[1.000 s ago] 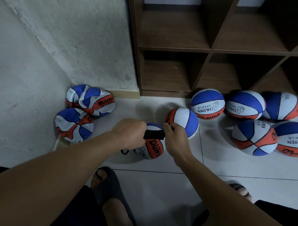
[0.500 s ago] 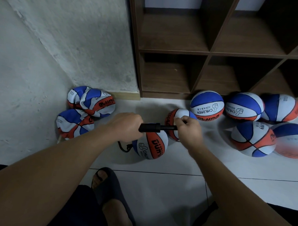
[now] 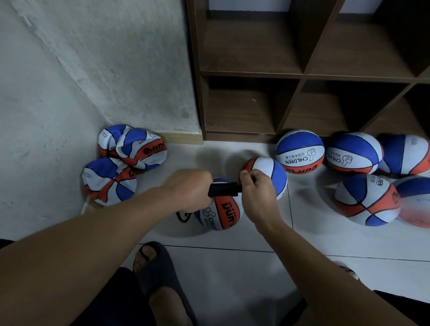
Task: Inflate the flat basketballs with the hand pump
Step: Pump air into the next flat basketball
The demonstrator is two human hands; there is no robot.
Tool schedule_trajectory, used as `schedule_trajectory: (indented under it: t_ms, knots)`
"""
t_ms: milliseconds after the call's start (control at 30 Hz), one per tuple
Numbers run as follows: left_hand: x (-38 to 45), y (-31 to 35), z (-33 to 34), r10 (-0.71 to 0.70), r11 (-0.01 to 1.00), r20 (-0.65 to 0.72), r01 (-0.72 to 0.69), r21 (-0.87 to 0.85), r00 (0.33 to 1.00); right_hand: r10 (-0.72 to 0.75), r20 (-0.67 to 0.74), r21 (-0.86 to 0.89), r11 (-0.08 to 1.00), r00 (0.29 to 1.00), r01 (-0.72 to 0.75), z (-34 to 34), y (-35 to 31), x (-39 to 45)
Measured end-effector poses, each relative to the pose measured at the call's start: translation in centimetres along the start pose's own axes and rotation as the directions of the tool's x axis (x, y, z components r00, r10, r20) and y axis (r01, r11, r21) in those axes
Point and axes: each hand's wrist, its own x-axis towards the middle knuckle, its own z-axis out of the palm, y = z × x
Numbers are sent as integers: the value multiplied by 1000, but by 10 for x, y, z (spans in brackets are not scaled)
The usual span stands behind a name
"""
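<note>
Both hands hide most of the hand pump (image 3: pixel 224 189): left hand (image 3: pixel 188 188) curled around its body, right hand (image 3: pixel 255 188) probably around its handle. Basketball (image 3: pixel 222 213) below the fingers; flat basketballs (image 3: pixel 111 181) well left.

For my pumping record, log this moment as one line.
step: pumping | left hand: grips hand pump | right hand: grips pump handle end | ball under pump: on floor | flat balls: by wall

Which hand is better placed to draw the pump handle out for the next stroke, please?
Right. The right hand grips the pump at its handle end, while the left hand holds the barrel over the ball.
</note>
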Motion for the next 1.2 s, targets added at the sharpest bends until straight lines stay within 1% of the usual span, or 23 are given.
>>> schedule_trajectory:
  t_ms: [167,300,467,533,633,700,800,900,1033,1200]
  knots:
    - [3,-3,0,14,1000,-13,-14,1,1000,-17,37,22,1000,999,16,4,0,-2]
    - [4,-4,1,30,1000,1,-30,4,1000,5,46,44,999,999,-7,4,7,1]
    - [5,-11,3,38,999,29,-38,3,999,5,74,-18,1000,997,-3,-1,13,5]
    - [5,-18,-1,12,1000,37,-12,-6,999,55,30,-8,998,998,-55,-14,16,13]
    - [3,-33,-7,-34,999,22,34,-7,999,160,-99,82,985,982,-152,-43,20,34]
    - [3,-34,-8,-42,999,22,43,-7,999,169,-146,116,981,975,-153,-54,21,40]
    - [0,-19,-7,-24,1000,44,24,-14,999,141,-177,89,988,974,-127,-47,18,34]
    - [-1,-7,-8,-22,1000,13,22,-2,1000,95,-132,40,995,987,-91,-30,10,21]
    - [1,-1,-1,-28,999,-12,28,-30,1000,18,-45,-7,1000,999,-18,-14,1,10]
    - [2,1,0,-10,1000,1,10,-11,1000,-29,59,2,1000,998,29,1,0,3]
